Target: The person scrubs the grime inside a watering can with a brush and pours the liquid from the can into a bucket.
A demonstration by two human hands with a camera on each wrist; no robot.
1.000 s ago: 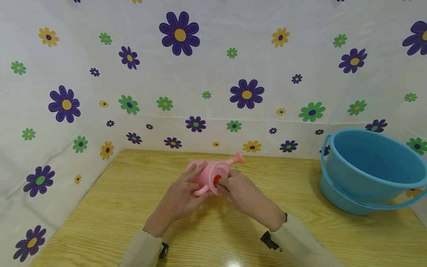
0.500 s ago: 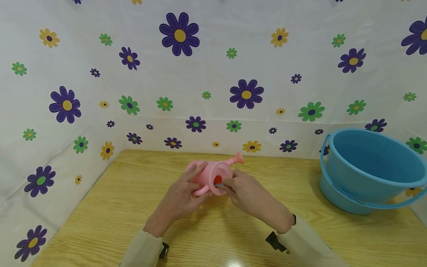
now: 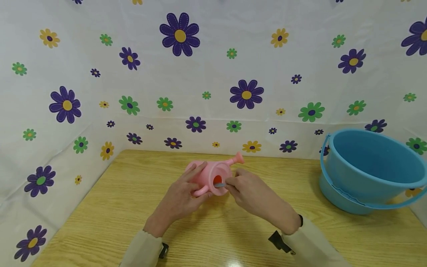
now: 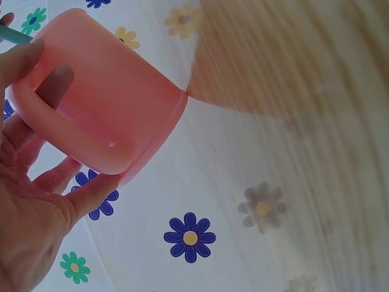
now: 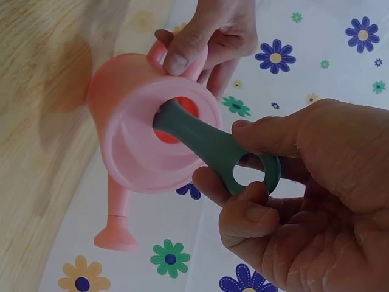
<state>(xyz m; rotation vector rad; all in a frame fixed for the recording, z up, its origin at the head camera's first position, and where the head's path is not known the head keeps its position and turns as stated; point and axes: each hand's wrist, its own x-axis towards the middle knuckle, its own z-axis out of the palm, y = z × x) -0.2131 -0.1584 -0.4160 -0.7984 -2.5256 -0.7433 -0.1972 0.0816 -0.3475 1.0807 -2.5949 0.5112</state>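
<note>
A pink toy watering can (image 3: pixel 209 171) is tilted on the table with its round opening toward me. My left hand (image 3: pixel 180 197) holds it by the handle (image 4: pixel 73 137), one finger passing through the loop in the left wrist view. In the right wrist view, my right hand (image 5: pixel 322 201) pinches the ring end of a teal handle (image 5: pixel 203 141). The handle's narrow end goes into the can's opening; whatever lies beyond it inside is hidden. Red shows inside that opening. The spout with its flared rose (image 5: pixel 115 234) points away from me to the right.
A large light-blue bucket (image 3: pixel 363 193) with its carrying handle hanging down stands on the right of the wooden table (image 3: pixel 110 207). A white flower-printed sheet (image 3: pixel 207 66) rises behind the table and along its left side.
My right hand has drawn back slightly to the right from the opening, and more of the teal handle shows. The left hand and the watering can have stayed in place.
</note>
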